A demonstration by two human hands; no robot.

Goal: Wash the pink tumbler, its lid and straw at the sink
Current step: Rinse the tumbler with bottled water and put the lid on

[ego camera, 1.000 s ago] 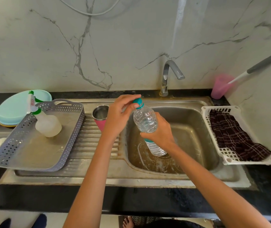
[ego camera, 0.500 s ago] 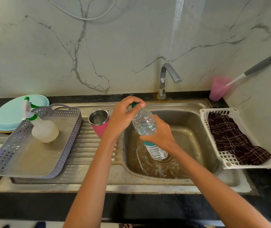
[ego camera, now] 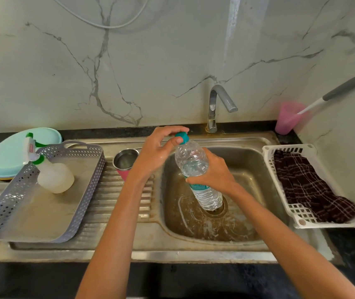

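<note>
Over the last second the left hand (ego camera: 155,152) has worked at the teal cap (ego camera: 182,137) of the water bottle (ego camera: 191,160): half a second ago it covered the cap, and now thumb and fingers (ego camera: 172,129) pinch it with the cap showing between them. The right hand (ego camera: 213,173) has kept its fingers wrapped round the bottle's middle, holding it tilted over the sink basin (ego camera: 258,190) at centre frame. The cap appears still on, so I judge the bottle is being opened to get rinse water. The tap (ego camera: 217,100) above shows no flow.

The pink tumbler (ego camera: 126,161) stands upright and untouched on the ribbed draining board, just left of the left wrist and partly hidden by it. Its lid and straw cannot be made out.

At left a grey perforated tray (ego camera: 43,212) holds a spray bottle (ego camera: 53,178), with turquoise plates (ego camera: 6,154) behind. At right a white basket (ego camera: 267,152) carries a dark checked cloth (ego camera: 310,186); a pink cup (ego camera: 286,118) with a brush (ego camera: 344,89) stands in the upper right corner. Nothing blocks the tumbler except the forearm, but both hands are busy.
</note>
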